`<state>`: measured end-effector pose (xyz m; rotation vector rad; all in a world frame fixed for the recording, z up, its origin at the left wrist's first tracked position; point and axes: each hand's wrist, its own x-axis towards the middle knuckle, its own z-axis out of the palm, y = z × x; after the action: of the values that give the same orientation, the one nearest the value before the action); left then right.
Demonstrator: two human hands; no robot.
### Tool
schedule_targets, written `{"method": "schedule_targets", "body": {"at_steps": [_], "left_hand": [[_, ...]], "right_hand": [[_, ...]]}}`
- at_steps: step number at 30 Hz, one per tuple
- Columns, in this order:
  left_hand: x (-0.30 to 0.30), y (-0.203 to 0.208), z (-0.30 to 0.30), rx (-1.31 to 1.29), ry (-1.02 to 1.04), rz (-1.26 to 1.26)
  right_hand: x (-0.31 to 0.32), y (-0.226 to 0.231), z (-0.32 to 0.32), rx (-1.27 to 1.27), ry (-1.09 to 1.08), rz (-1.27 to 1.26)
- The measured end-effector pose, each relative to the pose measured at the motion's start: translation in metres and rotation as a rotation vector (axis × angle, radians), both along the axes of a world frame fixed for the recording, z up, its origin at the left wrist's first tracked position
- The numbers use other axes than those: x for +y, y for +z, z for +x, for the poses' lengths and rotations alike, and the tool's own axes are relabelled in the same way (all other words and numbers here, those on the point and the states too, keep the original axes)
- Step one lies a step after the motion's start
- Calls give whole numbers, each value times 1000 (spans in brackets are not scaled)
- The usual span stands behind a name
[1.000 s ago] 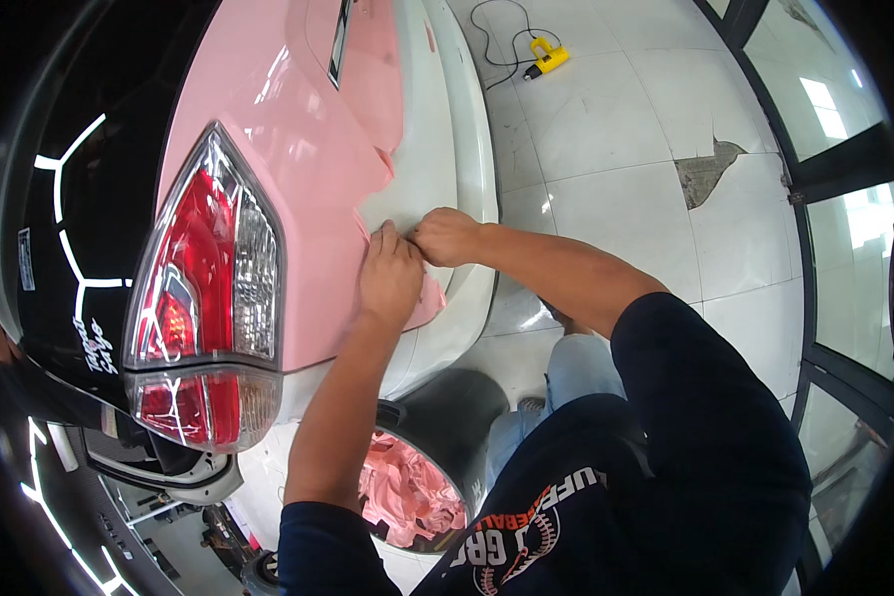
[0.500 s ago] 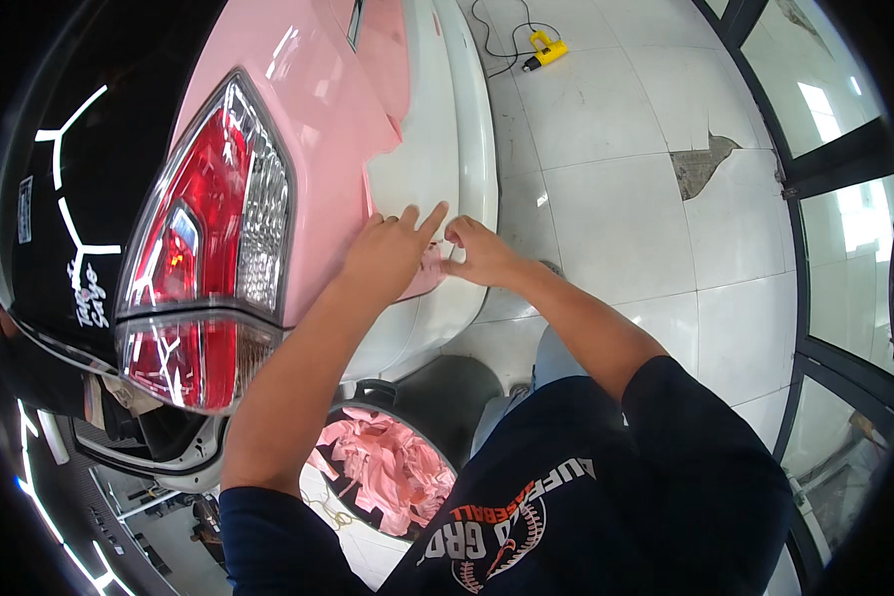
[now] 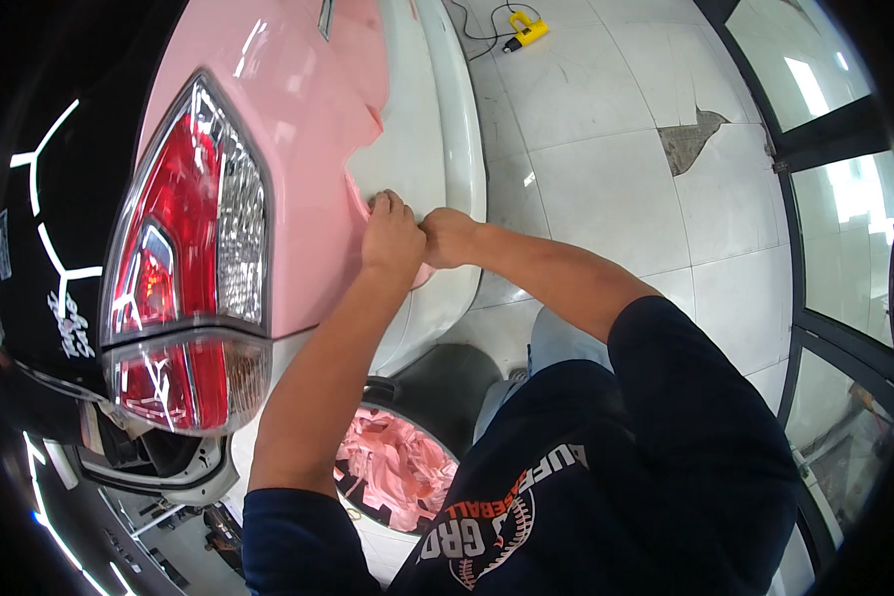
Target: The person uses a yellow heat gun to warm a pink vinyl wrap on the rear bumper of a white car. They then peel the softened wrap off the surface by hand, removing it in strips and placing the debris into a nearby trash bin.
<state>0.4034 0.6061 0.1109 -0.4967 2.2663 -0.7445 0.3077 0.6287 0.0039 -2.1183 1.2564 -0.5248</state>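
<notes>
A pink film [image 3: 313,164] covers the car's rear corner, its torn edge ending on the white bumper [image 3: 417,149]. My left hand [image 3: 393,236] is closed on the film along that edge, knuckles up. Against it, my right hand [image 3: 451,238] is also closed, pinching film close to the left fingers. A small flap of pink film [image 3: 423,274] shows below the hands; the rest of what they grip is hidden. To the left of the film sits the red and clear tail light [image 3: 184,219].
A black bin [image 3: 447,382] full of pink film scraps [image 3: 397,467] stands below the bumper, near my legs. On the tiled floor lies a yellow heat gun [image 3: 526,32] with a black cord. A broken tile [image 3: 690,142] and a glass-panelled frame [image 3: 800,164] are at right.
My right hand has closed and moved left against my left hand. The left fingers, spread before, are now curled on the film. The view has shifted slightly.
</notes>
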Motion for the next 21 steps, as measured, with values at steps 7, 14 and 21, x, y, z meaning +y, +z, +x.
{"method": "schedule_targets", "body": {"at_steps": [7, 14, 21], "left_hand": [[13, 29, 46, 255, -4, 355], [34, 49, 57, 621, 13, 446], [69, 30, 64, 1134, 239, 347]], "right_hand": [[27, -5, 27, 5, 59, -302], [63, 6, 11, -279, -174, -82], [34, 9, 23, 80, -61, 138]]}}
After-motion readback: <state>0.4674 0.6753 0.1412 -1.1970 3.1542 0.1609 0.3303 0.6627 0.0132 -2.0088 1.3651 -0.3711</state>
